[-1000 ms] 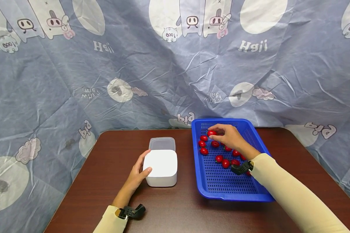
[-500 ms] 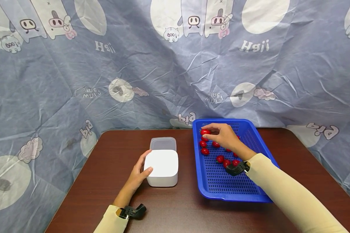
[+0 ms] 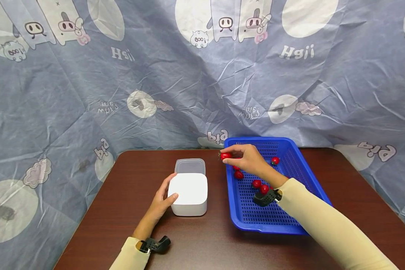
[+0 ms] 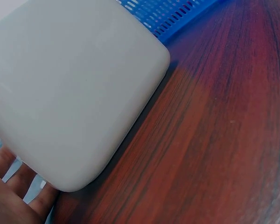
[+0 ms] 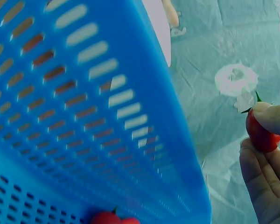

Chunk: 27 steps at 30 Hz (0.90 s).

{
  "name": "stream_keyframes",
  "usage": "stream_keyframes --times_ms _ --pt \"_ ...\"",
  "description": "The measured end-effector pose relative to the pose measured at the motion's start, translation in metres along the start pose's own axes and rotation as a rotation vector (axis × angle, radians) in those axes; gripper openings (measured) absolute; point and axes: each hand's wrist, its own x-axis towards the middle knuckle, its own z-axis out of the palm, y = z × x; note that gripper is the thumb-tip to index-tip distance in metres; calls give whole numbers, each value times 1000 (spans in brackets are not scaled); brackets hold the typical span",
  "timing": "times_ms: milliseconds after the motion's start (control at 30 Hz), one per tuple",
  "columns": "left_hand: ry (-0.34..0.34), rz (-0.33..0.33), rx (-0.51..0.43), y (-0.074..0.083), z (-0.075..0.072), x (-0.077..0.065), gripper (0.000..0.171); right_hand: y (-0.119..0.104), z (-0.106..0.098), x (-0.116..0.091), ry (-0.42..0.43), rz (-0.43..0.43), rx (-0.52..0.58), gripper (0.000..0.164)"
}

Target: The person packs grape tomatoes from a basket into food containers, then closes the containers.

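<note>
My right hand (image 3: 248,159) pinches a red cherry tomato (image 3: 225,155) between thumb and fingertips, at the left rim of the blue basket (image 3: 235,219). In the right wrist view the tomato (image 5: 262,134) shows a green stem end and lies outside the basket wall. My left hand (image 3: 161,198) grips the left side of a white food container (image 3: 189,209), thumb at its near left corner. Some of those fingers are hidden behind the container in the left wrist view. Several more cherry tomatoes (image 3: 264,189) lie in the basket, partly covered by my right hand and arm.
A clear plastic lid (image 3: 190,166) lies just behind the container. The brown wooden table (image 3: 202,247) runs under everything, and a grey-blue printed cloth (image 3: 175,127) hangs behind it. The basket stands to the container's right, with a strip of table between them.
My right hand has carried the pinched tomato leftward, from over the basket to its left rim. The left hand keeps its grip on the container; the head view has shifted slightly.
</note>
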Motion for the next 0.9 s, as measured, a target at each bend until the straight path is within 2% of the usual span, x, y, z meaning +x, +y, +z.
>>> stream_keyframes --times_ms 233,500,900 --pt "1 -18 -2 4 0 0 67 5 13 5 -59 -32 42 30" --pt "-12 -21 14 32 6 -2 68 1 25 5 -126 -41 71 27" --pt "-7 -6 -2 35 8 -3 65 0 42 0 -232 -80 53 27"
